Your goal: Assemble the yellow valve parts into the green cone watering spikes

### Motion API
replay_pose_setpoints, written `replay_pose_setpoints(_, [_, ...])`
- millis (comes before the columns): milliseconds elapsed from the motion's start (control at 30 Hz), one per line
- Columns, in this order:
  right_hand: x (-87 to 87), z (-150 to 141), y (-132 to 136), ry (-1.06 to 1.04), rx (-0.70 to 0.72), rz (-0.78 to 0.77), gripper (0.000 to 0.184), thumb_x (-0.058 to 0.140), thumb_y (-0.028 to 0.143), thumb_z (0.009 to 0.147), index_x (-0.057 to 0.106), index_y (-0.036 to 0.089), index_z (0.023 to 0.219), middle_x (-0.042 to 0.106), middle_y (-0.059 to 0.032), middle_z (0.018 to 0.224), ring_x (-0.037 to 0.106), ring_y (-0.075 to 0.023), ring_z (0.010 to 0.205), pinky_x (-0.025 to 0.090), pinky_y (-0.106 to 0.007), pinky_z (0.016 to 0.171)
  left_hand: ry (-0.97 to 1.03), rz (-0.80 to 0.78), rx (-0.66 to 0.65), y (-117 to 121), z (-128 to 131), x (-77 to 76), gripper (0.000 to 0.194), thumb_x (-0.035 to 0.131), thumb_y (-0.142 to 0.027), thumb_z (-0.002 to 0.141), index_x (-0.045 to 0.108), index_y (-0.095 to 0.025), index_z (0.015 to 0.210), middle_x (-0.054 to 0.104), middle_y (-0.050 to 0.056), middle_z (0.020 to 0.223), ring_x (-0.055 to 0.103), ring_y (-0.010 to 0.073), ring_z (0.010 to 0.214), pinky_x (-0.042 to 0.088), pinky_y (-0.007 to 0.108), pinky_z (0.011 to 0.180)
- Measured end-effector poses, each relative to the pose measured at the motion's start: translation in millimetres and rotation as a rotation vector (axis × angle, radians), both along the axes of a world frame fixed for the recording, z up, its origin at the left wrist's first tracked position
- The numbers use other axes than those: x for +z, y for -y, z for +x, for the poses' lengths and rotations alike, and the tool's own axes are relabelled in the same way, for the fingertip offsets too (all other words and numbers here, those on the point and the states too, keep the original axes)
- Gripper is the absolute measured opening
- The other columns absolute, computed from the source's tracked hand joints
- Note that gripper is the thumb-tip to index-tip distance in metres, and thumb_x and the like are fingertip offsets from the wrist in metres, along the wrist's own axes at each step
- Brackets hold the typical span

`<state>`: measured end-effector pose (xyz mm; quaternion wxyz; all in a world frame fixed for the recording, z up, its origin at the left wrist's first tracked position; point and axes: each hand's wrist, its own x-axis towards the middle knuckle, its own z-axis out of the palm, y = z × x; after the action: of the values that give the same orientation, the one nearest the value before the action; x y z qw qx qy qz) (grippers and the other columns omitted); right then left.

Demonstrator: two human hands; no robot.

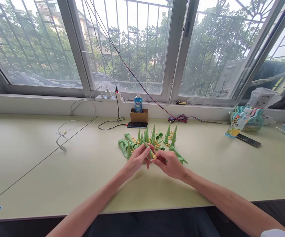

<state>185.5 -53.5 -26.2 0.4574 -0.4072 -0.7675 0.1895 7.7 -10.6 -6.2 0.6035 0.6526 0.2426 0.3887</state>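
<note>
My left hand [138,158] is closed around a green plastic watering spike [146,144], its pointed end showing above the fingers. Close beside it, my right hand [169,162] pinches a small yellow plastic valve [154,156] against the spike's side; whether the valve is seated in it, I cannot tell. Just beyond both hands lies a pile of similar spikes [128,152], several standing point up and others on their sides. Small yellow valves [158,144] are scattered among them. To the right, two spikes [174,135] stand upright together.
Behind the pile are a phone [137,125], a cardboard box [139,116] and a blue bottle [138,103]. Cables [179,118] run across the table's back. At right lie another phone [248,140], a drink pouch [235,126] and a basket [253,123]. A white cable [63,148] rests at left.
</note>
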Motion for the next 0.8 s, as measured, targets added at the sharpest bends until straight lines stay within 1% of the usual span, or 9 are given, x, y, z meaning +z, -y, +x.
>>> replay_pose_setpoints(67, [-1.1, 0.5, 0.1, 0.007, 0.006, 0.002, 0.032, 0.058, 0.043, 0.094, 0.051, 0.02, 0.072, 0.042, 0.007, 0.053, 0.035, -0.0084, 0.047, 0.032, -0.021, 0.047, -0.013, -0.007, -0.006, 0.0, -0.4, -0.1, 0.038, 0.058, -0.052, 0.091, 0.06, -0.017, 0.104, 0.059, 0.005, 0.092, 0.056, 0.0132, 0.071, 0.054, 0.023, 0.05])
replay_pose_setpoints(200, [-0.9, 0.8, 0.9, 0.02, 0.015, -0.004, 0.032, 0.057, 0.041, 0.094, 0.05, 0.02, 0.071, 0.043, 0.0071, 0.052, 0.035, -0.0082, 0.047, 0.033, -0.02, 0.047, -0.062, 0.011, -0.037, 0.0, -1.1, -0.5, 0.038, 0.058, -0.053, 0.091, 0.057, -0.019, 0.108, 0.057, 0.002, 0.085, 0.057, 0.0124, 0.067, 0.055, 0.023, 0.052])
replay_pose_setpoints(367, [0.8, -0.1, 1.8, 0.029, 0.035, 0.002, 0.034, 0.058, 0.039, 0.093, 0.046, 0.02, 0.068, 0.045, 0.0068, 0.053, 0.036, -0.0081, 0.048, 0.034, -0.02, 0.048, -0.107, 0.052, -0.059, 0.2, -1.2, -1.0, 0.036, 0.067, -0.046, 0.086, 0.054, -0.019, 0.105, 0.058, 0.0, 0.082, 0.06, 0.0136, 0.071, 0.052, 0.021, 0.051])
replay_pose_setpoints(600, [-0.5, -0.7, 0.9, 0.051, 0.035, -0.009, 0.032, 0.06, 0.036, 0.093, 0.048, 0.02, 0.068, 0.043, 0.0078, 0.05, 0.035, -0.0079, 0.046, 0.033, -0.02, 0.047, -0.108, 0.035, -0.055, 0.5, -0.1, -1.4, 0.037, 0.064, -0.049, 0.087, 0.052, -0.018, 0.102, 0.055, -0.001, 0.075, 0.056, 0.0124, 0.065, 0.049, 0.021, 0.049])
replay_pose_setpoints(700, [0.1, -1.3, 1.8, 0.053, 0.036, -0.009, 0.031, 0.06, 0.034, 0.092, 0.048, 0.02, 0.068, 0.045, 0.0077, 0.05, 0.035, -0.0078, 0.046, 0.033, -0.02, 0.047, -0.113, 0.041, -0.079, -0.5, -0.9, -3.0, 0.037, 0.061, -0.048, 0.089, 0.052, -0.017, 0.107, 0.056, 0.0, 0.077, 0.057, 0.0127, 0.067, 0.049, 0.022, 0.052])
replay_pose_setpoints(800, [0.6, -2.1, 3.2, 0.042, 0.04, -0.011, 0.029, 0.061, 0.033, 0.092, 0.052, 0.02, 0.069, 0.047, 0.0074, 0.05, 0.037, -0.0078, 0.045, 0.034, -0.02, 0.047, -0.108, 0.044, -0.116, -1.1, -2.0, -3.5, 0.038, 0.061, -0.048, 0.09, 0.052, -0.018, 0.112, 0.059, 0.002, 0.084, 0.059, 0.0139, 0.072, 0.051, 0.023, 0.055])
